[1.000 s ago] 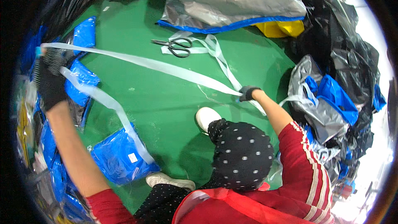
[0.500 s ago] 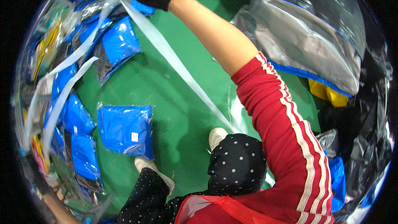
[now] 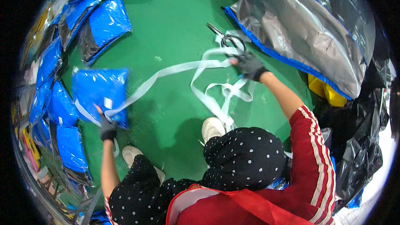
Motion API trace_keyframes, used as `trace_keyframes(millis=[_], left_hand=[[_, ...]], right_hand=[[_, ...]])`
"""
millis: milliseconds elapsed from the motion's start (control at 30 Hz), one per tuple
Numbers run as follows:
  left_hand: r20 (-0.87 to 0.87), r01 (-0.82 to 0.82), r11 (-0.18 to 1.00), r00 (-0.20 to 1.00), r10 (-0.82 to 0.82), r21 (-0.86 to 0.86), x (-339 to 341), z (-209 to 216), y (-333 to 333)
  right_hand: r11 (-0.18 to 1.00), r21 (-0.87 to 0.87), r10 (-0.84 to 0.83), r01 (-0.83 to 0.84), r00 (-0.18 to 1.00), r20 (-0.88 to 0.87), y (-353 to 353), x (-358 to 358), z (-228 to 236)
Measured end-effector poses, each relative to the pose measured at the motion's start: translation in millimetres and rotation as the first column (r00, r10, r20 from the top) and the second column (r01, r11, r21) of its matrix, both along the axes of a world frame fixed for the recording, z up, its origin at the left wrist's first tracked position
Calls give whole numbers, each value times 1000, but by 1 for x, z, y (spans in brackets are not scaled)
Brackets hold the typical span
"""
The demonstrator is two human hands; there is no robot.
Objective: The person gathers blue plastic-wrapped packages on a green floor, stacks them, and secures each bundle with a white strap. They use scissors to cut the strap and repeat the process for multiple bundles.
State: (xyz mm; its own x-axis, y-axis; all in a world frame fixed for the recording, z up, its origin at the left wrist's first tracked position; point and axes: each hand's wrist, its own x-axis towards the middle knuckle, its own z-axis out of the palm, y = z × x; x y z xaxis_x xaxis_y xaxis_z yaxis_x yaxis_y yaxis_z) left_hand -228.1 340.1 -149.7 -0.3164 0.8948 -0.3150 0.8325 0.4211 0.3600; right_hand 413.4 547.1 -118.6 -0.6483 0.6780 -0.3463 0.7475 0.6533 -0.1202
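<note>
My left hand [image 3: 107, 126], in a dark fingerless glove, pinches a white plastic strap [image 3: 162, 73] at the near edge of a blue plastic-wrapped package [image 3: 98, 84]. One length of the strap arcs left over the package. Another runs right to my right hand [image 3: 250, 66], gloved likewise, with its fingers closed on the strap. Black-handled scissors [image 3: 228, 41] are right at those fingers, blades toward the far left; whether they rest on the floor or in the hand I cannot tell. Loose loops of strap [image 3: 225, 93] hang or lie between that hand and my right shoe.
Several blue and black wrapped packages [image 3: 110, 18] line the left side of the green floor [image 3: 166, 21]. On the far right lies a large grey bag with blue edging [image 3: 300, 37], with something yellow [image 3: 327, 91] under it and black plastic sheeting [image 3: 358, 150] nearer me.
My right hand has come down from the far left to the scissors at right. My left hand has moved in from the left rim to the package. A wider gap separates package and left shoe.
</note>
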Motion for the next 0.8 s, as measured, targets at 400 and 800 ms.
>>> trace_keyframes(millis=[400,800], left_hand=[[-363,129,980,915,-177,-154,-212,250,87],[291,848,519,471,-833,112,307,85,150]], right_hand=[[355,-473,-765,806,-40,-643,-184,79,73],[639,-120,-619,759,416,-666,-189,-42,14]])
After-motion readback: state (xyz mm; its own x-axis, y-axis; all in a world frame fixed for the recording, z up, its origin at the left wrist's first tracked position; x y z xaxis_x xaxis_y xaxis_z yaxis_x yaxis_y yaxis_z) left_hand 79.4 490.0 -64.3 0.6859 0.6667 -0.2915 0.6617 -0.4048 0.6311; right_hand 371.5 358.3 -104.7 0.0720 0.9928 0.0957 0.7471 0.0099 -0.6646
